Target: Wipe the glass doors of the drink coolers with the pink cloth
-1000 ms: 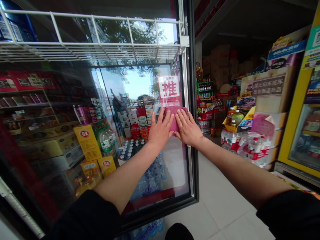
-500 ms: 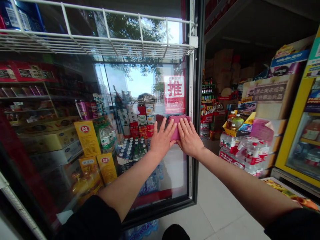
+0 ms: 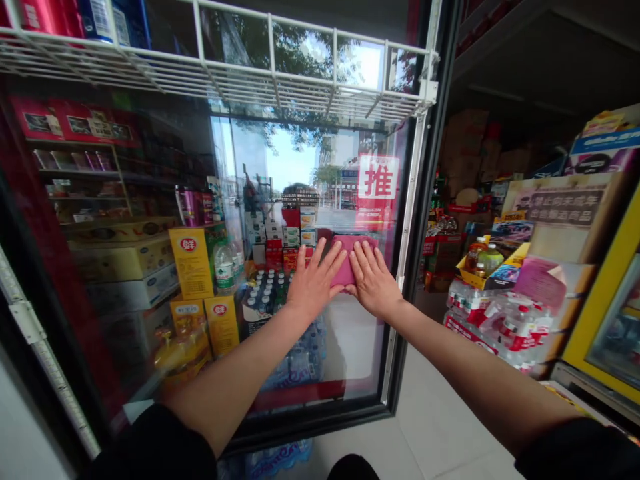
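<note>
A folded pink cloth (image 3: 342,261) lies flat against the glass door (image 3: 357,333), below a red and white sign (image 3: 377,183). My left hand (image 3: 316,279) rests on the cloth's left side with fingers spread, some of them over the glass. On the cloth's right side, my right hand (image 3: 374,277) presses with its fingers stretched out flat. The two hands are close together, thumbs low and near each other. The part of the cloth beneath my fingers is hidden.
Above my hands, a white wire rack (image 3: 300,90) juts from the door and carries cans (image 3: 115,23) at left. A black door frame (image 3: 425,200) borders the glass. At right stand packs of bottles (image 3: 505,320), cartons (image 3: 565,200) and a yellow-framed cooler (image 3: 600,280).
Both hands and the cloth have slid left across the glass, farther from the right door frame. The camera view has shifted a little, so the door and rack sit further right.
</note>
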Action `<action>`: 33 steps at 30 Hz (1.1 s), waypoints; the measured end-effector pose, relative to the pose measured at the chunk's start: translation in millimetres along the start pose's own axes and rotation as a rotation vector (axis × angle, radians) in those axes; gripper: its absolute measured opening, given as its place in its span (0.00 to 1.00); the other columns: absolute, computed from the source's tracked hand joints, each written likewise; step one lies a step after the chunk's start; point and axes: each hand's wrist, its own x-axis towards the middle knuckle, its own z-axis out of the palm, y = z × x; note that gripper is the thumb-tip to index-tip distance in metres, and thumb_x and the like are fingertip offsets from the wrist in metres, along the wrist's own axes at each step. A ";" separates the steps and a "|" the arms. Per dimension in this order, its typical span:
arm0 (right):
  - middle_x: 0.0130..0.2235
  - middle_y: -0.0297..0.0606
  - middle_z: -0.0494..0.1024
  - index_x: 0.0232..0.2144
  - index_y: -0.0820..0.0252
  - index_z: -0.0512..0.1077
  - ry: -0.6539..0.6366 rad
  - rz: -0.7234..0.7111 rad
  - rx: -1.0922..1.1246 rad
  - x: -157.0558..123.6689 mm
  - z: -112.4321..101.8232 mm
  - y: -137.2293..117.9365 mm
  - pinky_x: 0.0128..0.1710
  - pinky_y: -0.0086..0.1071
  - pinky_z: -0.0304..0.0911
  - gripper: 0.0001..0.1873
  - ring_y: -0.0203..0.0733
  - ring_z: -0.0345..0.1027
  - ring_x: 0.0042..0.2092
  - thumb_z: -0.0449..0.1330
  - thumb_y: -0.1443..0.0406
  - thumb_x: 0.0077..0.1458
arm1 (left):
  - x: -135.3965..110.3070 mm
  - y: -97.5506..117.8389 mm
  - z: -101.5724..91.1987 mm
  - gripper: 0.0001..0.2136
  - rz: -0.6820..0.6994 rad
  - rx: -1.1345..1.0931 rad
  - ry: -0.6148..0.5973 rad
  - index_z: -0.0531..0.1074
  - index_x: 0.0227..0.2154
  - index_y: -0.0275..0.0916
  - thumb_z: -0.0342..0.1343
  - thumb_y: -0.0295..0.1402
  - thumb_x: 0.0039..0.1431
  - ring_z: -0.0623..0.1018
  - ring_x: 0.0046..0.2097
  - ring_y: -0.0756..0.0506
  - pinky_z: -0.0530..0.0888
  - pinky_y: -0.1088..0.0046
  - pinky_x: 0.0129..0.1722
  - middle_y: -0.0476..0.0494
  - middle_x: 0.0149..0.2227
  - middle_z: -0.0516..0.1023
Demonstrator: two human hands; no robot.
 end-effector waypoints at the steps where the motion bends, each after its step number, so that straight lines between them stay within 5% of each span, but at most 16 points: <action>1: 0.80 0.65 0.46 0.78 0.76 0.49 -0.001 -0.013 0.007 3.6 0.7 -4.4 0.79 0.66 0.42 0.49 0.69 0.38 0.82 0.61 0.52 0.70 | -4.2 -5.3 -1.2 0.43 -0.006 0.003 -0.003 0.40 0.79 0.48 0.57 0.50 0.71 0.39 0.83 0.32 0.45 0.31 0.80 0.47 0.82 0.39; 33: 0.81 0.61 0.43 0.79 0.75 0.48 0.065 -0.244 0.136 146.1 3.6 -208.8 0.81 0.65 0.37 0.52 0.68 0.36 0.82 0.63 0.50 0.68 | -153.4 -185.8 -49.7 0.48 -0.251 0.136 -0.038 0.41 0.79 0.46 0.63 0.50 0.67 0.42 0.83 0.30 0.42 0.31 0.79 0.43 0.82 0.44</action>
